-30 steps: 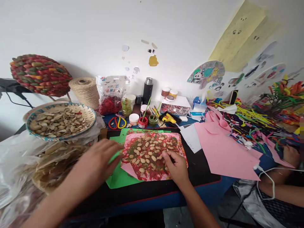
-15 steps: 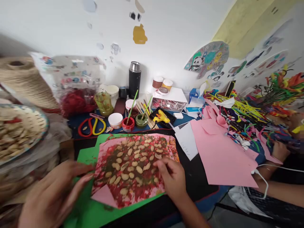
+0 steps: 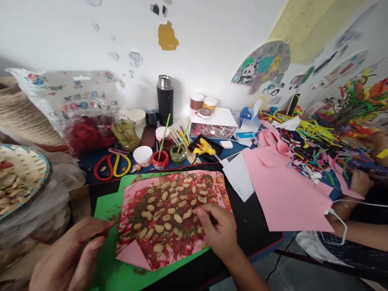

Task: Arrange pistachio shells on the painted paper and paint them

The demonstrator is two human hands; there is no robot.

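A pink sheet (image 3: 188, 238) smeared with red and green paint lies on a green sheet (image 3: 109, 206) in front of me, with several pale shells (image 3: 168, 210) spread over it. My right hand (image 3: 220, 230) rests on the painted sheet's right side, fingers curled and pinched on a shell at the edge of the cluster. My left hand (image 3: 77, 252) lies at the lower left with its fingers stretched out over the green sheet's left edge, holding nothing.
Pots of red paint (image 3: 160, 160) and green paint (image 3: 177, 153) with brushes, scissors (image 3: 112, 165), a yellow glue gun (image 3: 204, 148) and a black flask (image 3: 165, 99) stand behind. A basket of shells (image 3: 18, 178) sits left. Pink paper (image 3: 281, 190) and pipe cleaners (image 3: 315, 137) lie right, where another person's hand (image 3: 359, 182) works.
The view swung left and closer to the table. My left hand drew back from the painted sheet's left edge toward me. My right hand stayed on the sheet's right side.
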